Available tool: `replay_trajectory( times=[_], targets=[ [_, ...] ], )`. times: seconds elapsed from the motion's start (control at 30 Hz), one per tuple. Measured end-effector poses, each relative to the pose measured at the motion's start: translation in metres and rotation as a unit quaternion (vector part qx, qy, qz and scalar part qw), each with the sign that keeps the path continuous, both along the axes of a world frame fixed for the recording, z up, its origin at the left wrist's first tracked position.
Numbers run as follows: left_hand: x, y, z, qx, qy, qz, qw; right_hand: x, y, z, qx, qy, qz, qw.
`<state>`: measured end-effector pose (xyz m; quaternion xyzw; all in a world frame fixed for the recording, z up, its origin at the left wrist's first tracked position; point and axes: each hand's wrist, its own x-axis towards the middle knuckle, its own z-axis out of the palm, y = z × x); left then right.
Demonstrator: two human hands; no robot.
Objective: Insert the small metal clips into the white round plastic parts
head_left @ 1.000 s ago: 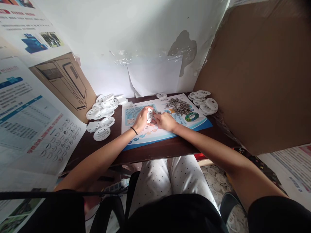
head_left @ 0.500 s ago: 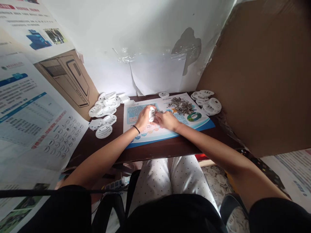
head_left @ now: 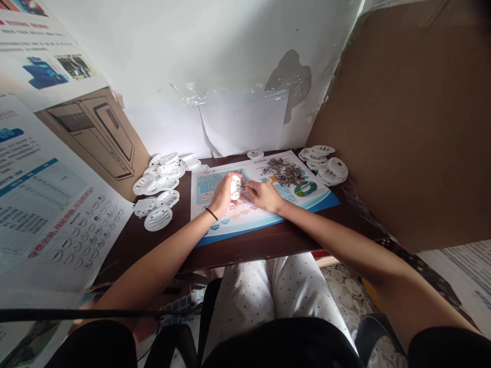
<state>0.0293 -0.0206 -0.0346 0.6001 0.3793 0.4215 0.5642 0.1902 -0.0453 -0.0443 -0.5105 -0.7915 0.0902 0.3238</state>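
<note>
My left hand [head_left: 223,195] is closed around a round white plastic disc [head_left: 235,188] with slots in it, tilted up on its edge over the printed sheet. Just right of the disc, my right hand [head_left: 264,195] has its thumb and fingertips pinched together. Whatever lies in that pinch is too small to make out. A heap of small metal pieces [head_left: 284,171] lies on the sheet beyond my right hand. Behind the disc, a few more small pieces show, partly hidden by my fingers.
White discs are piled at the left [head_left: 159,176] and right [head_left: 330,166], with a single disc [head_left: 255,154] at the back. The printed sheet [head_left: 215,237] covers the middle of the dark table [head_left: 245,251]. Cardboard [head_left: 383,128] stands along the right side. More discs [head_left: 341,281] lie below the table.
My right hand has drawn slightly away from the disc, leaving a small gap. The disc's slotted face shows more. The whole view has shifted a little.
</note>
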Motion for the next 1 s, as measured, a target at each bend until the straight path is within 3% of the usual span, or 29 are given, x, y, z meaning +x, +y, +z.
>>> replay_trajectory(
  times=[0.43, 0.67, 0.83, 1.0],
  targets=[
    [-0.001, 0.0, -0.002, -0.008, -0.002, -0.002, 1.0, -0.002, 0.001, -0.002, -0.018, -0.027, -0.027, 0.999],
    [-0.003, 0.008, 0.01, -0.175, -0.16, 0.05, 0.97, 0.003, 0.002, 0.002, -0.009, 0.101, 0.003, 0.995],
    [-0.003, 0.015, 0.012, -0.197, -0.206, 0.062, 0.957, 0.006, 0.003, 0.006, 0.024, 0.158, 0.02, 0.987],
    [-0.005, 0.019, 0.005, -0.176, -0.174, 0.029, 0.968, 0.01, 0.004, 0.007, 0.018, 0.181, -0.01, 0.983]
  ],
)
